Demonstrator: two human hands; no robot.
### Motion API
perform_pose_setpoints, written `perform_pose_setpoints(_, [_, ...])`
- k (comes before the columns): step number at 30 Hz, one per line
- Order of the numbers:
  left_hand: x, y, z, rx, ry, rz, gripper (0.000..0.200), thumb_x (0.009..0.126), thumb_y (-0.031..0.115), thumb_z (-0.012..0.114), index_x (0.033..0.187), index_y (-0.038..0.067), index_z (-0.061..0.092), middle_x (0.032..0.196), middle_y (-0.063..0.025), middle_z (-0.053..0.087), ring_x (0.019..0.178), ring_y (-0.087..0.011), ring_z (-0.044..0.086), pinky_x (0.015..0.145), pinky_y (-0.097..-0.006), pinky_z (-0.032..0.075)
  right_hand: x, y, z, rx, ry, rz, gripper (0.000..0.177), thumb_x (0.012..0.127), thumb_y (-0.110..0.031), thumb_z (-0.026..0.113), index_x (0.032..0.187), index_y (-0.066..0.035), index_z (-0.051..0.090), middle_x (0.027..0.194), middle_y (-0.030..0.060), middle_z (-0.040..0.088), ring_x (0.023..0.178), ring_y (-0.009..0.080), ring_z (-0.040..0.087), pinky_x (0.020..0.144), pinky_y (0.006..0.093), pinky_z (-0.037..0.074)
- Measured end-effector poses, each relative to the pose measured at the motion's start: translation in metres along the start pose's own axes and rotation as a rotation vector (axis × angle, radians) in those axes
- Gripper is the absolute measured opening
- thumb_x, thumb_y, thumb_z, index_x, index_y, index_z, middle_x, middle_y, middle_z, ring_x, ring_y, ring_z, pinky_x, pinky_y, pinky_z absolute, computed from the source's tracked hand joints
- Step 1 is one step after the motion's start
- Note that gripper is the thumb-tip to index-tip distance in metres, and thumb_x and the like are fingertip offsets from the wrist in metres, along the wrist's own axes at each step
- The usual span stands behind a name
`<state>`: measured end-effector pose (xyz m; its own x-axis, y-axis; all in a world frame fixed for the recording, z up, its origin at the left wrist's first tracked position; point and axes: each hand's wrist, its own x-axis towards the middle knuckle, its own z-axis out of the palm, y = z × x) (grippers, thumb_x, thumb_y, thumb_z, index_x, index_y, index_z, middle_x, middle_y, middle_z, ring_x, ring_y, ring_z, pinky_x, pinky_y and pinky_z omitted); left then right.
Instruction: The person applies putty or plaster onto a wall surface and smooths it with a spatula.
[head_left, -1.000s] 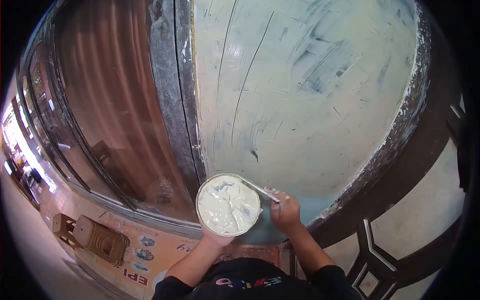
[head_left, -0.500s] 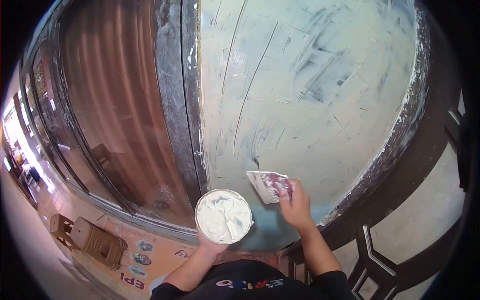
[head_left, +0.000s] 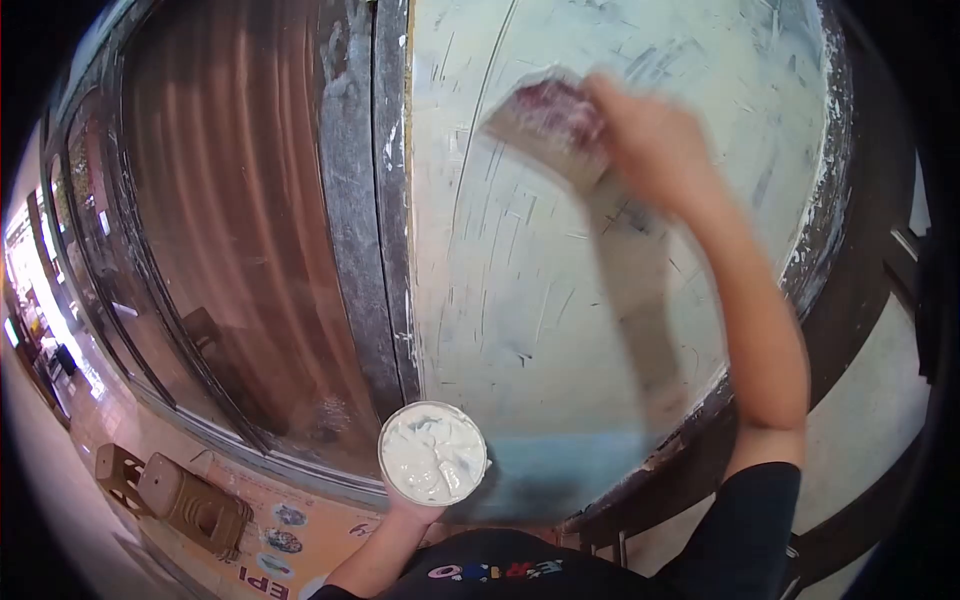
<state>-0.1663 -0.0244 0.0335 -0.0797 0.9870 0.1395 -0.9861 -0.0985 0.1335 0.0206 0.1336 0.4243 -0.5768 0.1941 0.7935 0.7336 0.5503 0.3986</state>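
My left hand (head_left: 412, 508) holds a round tub of white paste (head_left: 433, 455) from below, at the lower middle of the view; most of its fingers are hidden under the tub. Higher up, my right hand (head_left: 645, 135), blurred by motion, grips a wide putty knife (head_left: 548, 122) with a reddish, paste-smeared blade. The blade lies at the upper part of a pale panel (head_left: 520, 270) coated with whitish paste, with dark streaks and scratches showing. Whether the blade touches the panel cannot be told.
Left of the panel stands a dark wooden frame (head_left: 352, 200) beside glass with a brown curtain (head_left: 220, 180). Brown plastic stools (head_left: 195, 500) stand at the lower left by an orange printed banner (head_left: 300, 530). A dark rough edge (head_left: 815, 220) borders the panel on the right.
My right hand has swung up across the panel with the putty knife. The tub in my left hand appears slightly lower and further left.
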Motion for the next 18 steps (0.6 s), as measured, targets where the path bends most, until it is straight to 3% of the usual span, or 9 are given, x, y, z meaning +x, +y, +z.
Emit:
perform_pose_setpoints(4, [-0.004, 0.007, -0.005, -0.032, -0.068, 0.025, 0.067, 0.093, 0.057, 0.041, 0.144, 0.014, 0.046, 0.149, -0.0134, 0.046, 0.136, -0.0391, 0.043, 0.113, -0.063, 0.03, 0.044, 0.035, -0.032, 0.259, 0.361, -0.331, 0.025, 0.09, -0.01, 0.059, 0.114, -0.008, 0.053, 0.089, 0.019, 0.067, 0.084, 0.0402, 0.065, 0.069, 0.0479, 0.049])
perform_pose_setpoints(8, [-0.001, 0.009, -0.015, -0.032, 0.013, 0.065, 0.066, 0.094, 0.057, 0.041, 0.144, 0.013, 0.046, 0.148, -0.0145, 0.046, 0.136, -0.0392, 0.044, 0.113, -0.062, 0.032, -0.004, -0.031, -0.002, 0.125, -0.331, -0.24, 0.021, 0.087, -0.012, 0.058, 0.108, -0.012, 0.054, 0.086, 0.0117, 0.069, 0.08, 0.0355, 0.067, 0.066, 0.0442, 0.051])
perform_pose_setpoints(10, [0.002, 0.008, -0.021, -0.015, 0.012, 0.06, 0.066, 0.094, 0.056, 0.04, 0.144, 0.013, 0.047, 0.148, -0.0148, 0.047, 0.135, -0.0392, 0.044, 0.113, -0.0614, 0.032, -0.012, -0.036, 0.016, 0.08, -0.46, -0.346, 0.012, 0.088, -0.014, 0.055, 0.1, -0.01, 0.052, 0.078, 0.0164, 0.066, 0.078, 0.0368, 0.067, 0.065, 0.0485, 0.051])
perform_pose_setpoints(12, [0.005, 0.009, -0.024, -0.029, 0.026, 0.055, 0.066, 0.094, 0.056, 0.04, 0.143, 0.013, 0.047, 0.148, -0.0149, 0.047, 0.135, -0.0394, 0.044, 0.113, -0.0612, 0.032, 0.008, -0.003, 0.017, -0.088, -0.336, -0.212, 0.021, 0.085, -0.013, 0.059, 0.105, -0.014, 0.055, 0.084, 0.0063, 0.072, 0.081, 0.0325, 0.069, 0.067, 0.0445, 0.053])
perform_pose_setpoints(14, [0.005, 0.007, -0.019, -0.065, -0.002, 0.021, 0.066, 0.094, 0.056, 0.04, 0.143, 0.013, 0.047, 0.148, -0.015, 0.047, 0.135, -0.04, 0.044, 0.113, -0.0615, 0.032, 0.043, 0.035, -0.024, -0.231, -0.117, -0.022, 0.023, 0.09, -0.014, 0.056, 0.113, -0.014, 0.057, 0.09, 0.0104, 0.072, 0.083, 0.0339, 0.069, 0.068, 0.0439, 0.052])
perform_pose_setpoints(15, [0.004, 0.006, -0.018, -0.079, -0.033, 0.011, 0.066, 0.094, 0.056, 0.04, 0.143, 0.013, 0.047, 0.148, -0.0149, 0.047, 0.135, -0.0402, 0.044, 0.113, -0.0616, 0.032, 0.06, 0.053, -0.05, -0.041, -0.161, 0.241, 0.028, 0.092, -0.014, 0.057, 0.12, -0.012, 0.057, 0.092, 0.015, 0.071, 0.085, 0.036, 0.068, 0.071, 0.0444, 0.051])
perform_pose_setpoints(16, [0.005, 0.005, -0.017, -0.092, -0.067, 0.004, 0.066, 0.094, 0.056, 0.04, 0.143, 0.013, 0.047, 0.148, -0.0149, 0.047, 0.136, -0.0405, 0.043, 0.113, -0.0617, 0.032, 0.068, 0.105, -0.047, -0.112, 0.194, -0.099, 0.03, 0.093, -0.014, 0.056, 0.123, -0.01, 0.056, 0.096, 0.0187, 0.07, 0.089, 0.0378, 0.067, 0.075, 0.0444, 0.051])
perform_pose_setpoints(17, [0.007, 0.006, -0.02, -0.116, -0.041, -0.01, 0.066, 0.094, 0.056, 0.04, 0.144, 0.013, 0.047, 0.149, -0.0147, 0.046, 0.136, -0.0408, 0.043, 0.113, -0.062, 0.031, 0.077, 0.128, -0.06, -0.051, 0.32, -0.153, 0.029, 0.094, -0.015, 0.054, 0.122, -0.007, 0.054, 0.099, 0.0211, 0.068, 0.092, 0.0404, 0.064, 0.079, 0.0448, 0.05])
perform_pose_setpoints(18, [0.009, 0.005, -0.025, -0.117, -0.049, -0.012, 0.066, 0.094, 0.056, 0.04, 0.144, 0.013, 0.047, 0.149, -0.0147, 0.046, 0.136, -0.0408, 0.043, 0.113, -0.062, 0.031, 0.076, 0.075, -0.098, 0.169, 0.148, 0.141, 0.024, 0.098, -0.024, 0.058, 0.103, 0.0, 0.06, 0.085, 0.0169, 0.068, 0.078, 0.0274, 0.069, 0.074, 0.0419, 0.054])
